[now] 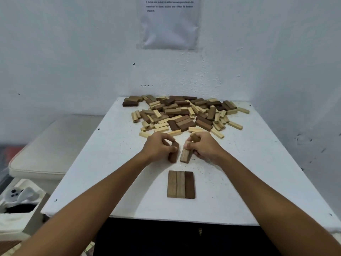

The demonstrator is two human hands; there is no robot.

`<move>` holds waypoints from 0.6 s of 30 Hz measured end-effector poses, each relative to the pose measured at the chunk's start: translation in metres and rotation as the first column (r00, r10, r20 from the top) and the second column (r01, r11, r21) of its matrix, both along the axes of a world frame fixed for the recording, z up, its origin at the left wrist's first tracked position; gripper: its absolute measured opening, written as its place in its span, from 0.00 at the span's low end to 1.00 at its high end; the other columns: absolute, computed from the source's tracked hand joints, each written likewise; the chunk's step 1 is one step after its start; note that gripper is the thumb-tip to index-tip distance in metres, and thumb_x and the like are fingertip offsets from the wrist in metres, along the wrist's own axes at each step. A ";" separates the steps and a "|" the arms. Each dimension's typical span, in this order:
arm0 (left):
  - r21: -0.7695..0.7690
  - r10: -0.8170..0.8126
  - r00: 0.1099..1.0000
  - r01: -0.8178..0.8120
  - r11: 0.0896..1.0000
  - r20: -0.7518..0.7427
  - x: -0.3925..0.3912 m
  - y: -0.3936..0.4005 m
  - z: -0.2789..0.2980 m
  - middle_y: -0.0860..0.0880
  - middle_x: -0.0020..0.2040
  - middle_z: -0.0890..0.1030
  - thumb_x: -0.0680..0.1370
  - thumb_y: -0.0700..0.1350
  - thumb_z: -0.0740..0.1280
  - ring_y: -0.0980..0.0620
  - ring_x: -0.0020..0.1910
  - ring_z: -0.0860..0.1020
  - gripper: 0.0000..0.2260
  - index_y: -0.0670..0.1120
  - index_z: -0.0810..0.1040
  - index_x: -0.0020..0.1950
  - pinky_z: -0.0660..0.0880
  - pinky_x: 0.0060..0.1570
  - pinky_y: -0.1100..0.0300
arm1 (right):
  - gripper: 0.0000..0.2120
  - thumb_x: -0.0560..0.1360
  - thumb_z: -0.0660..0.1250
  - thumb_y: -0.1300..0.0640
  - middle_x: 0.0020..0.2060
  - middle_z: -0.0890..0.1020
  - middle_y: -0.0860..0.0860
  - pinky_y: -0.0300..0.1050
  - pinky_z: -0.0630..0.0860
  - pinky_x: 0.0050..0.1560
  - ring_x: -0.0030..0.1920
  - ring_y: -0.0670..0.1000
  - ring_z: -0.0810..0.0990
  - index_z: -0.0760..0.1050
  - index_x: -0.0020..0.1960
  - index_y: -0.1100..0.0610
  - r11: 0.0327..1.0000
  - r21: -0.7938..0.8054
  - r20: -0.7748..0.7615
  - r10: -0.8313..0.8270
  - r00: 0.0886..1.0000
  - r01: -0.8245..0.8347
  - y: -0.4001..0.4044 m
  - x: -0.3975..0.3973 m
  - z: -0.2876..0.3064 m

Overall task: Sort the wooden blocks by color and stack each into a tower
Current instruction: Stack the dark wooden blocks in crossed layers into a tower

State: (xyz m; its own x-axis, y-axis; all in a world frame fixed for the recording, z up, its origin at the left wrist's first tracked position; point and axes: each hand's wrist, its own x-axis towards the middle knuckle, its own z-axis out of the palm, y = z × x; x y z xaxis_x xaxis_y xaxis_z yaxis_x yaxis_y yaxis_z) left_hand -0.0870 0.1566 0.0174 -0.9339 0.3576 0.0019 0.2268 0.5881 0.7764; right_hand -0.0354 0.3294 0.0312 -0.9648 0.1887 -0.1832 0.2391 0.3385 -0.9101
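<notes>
Both hands were over the table (103, 163), just in front of the pile (184, 113). Left hand (158, 147) gripped a dark block (173, 154), fingers and thumb curled round its upper part, lower end touching the table, block tilted. Right hand (204, 146) gripped a tan block (185, 155), also tilted with its near end on the table; a second brown block (194, 137) stuck up between that hand's thumb and fingers. The two lower blocks sat just beside each other, not touching.

Near edge of table: row of three (180, 184) brown blocks lying flat, side by side and touching, two lighter on the left, darkest on the right. One layer only.

The pile was at the far side against the wall (73, 52): mixed dark, mid-brown and pale blocks, unsorted, some overlapping. A few pale ones lay loose at its near edge, close to the fingers.

A sheet (168, 24) with print hung on the wall above; text too blurred to read. A cushion (46, 150) sat left of the table.
</notes>
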 end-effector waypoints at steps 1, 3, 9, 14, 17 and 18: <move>-0.037 -0.010 1.000 0.009 0.999 -0.007 -0.003 0.001 0.000 0.47 0.44 0.83 0.72 0.45 0.76 0.53 0.41 0.79 0.13 0.46 0.83 0.55 0.72 0.37 0.64 | 0.06 0.73 0.71 0.66 0.34 0.79 0.53 0.37 0.70 0.25 0.27 0.45 0.74 0.78 0.49 0.67 1.000 0.027 -0.014 0.009 1.000 -0.009 -0.001 -0.002 -0.002; -0.104 -0.032 0.999 0.028 0.994 -0.036 -0.007 0.000 0.000 0.49 0.45 0.83 0.73 0.47 0.75 0.55 0.41 0.78 0.13 0.46 0.84 0.55 0.70 0.35 0.65 | 0.06 0.73 0.72 0.65 0.36 0.80 0.53 0.41 0.74 0.31 0.32 0.47 0.75 0.79 0.48 0.66 0.997 0.073 -0.031 0.029 0.999 -0.027 -0.003 -0.005 -0.004; -0.142 -0.152 0.979 0.132 0.981 -0.139 -0.007 -0.008 0.001 0.49 0.51 0.81 0.73 0.48 0.75 0.55 0.46 0.75 0.15 0.46 0.82 0.58 0.68 0.38 0.67 | 0.10 0.72 0.73 0.58 0.44 0.76 0.49 0.39 0.71 0.39 0.46 0.49 0.74 0.78 0.51 0.58 0.956 0.282 -0.035 0.092 0.995 -0.079 -0.004 -0.003 0.001; -0.264 -0.453 0.885 0.415 0.871 -0.103 -0.009 -0.026 0.003 0.55 0.68 0.74 0.65 0.57 0.73 0.54 0.67 0.67 0.28 0.53 0.79 0.64 0.66 0.62 0.55 | 0.08 0.77 0.60 0.61 0.40 0.74 0.58 0.46 0.66 0.39 0.39 0.51 0.70 0.73 0.46 0.67 0.956 0.291 0.031 0.041 0.999 -0.049 0.014 -0.002 0.001; -0.253 -0.456 0.882 0.417 0.873 -0.118 -0.010 -0.023 0.000 0.53 0.66 0.76 0.65 0.57 0.76 0.55 0.66 0.70 0.30 0.52 0.78 0.65 0.69 0.64 0.52 | 0.10 0.77 0.67 0.55 0.40 0.81 0.56 0.46 0.73 0.40 0.40 0.54 0.79 0.76 0.47 0.64 0.917 0.396 0.058 0.028 0.998 -0.048 0.021 0.000 -0.002; -0.226 -0.438 0.890 0.404 0.886 -0.125 -0.010 -0.021 0.000 0.52 0.65 0.77 0.65 0.55 0.78 0.54 0.65 0.71 0.30 0.50 0.79 0.65 0.70 0.65 0.51 | 0.11 0.76 0.69 0.53 0.43 0.82 0.56 0.47 0.76 0.42 0.42 0.55 0.81 0.77 0.49 0.61 0.903 0.426 0.075 0.026 0.997 -0.055 0.021 0.000 -0.003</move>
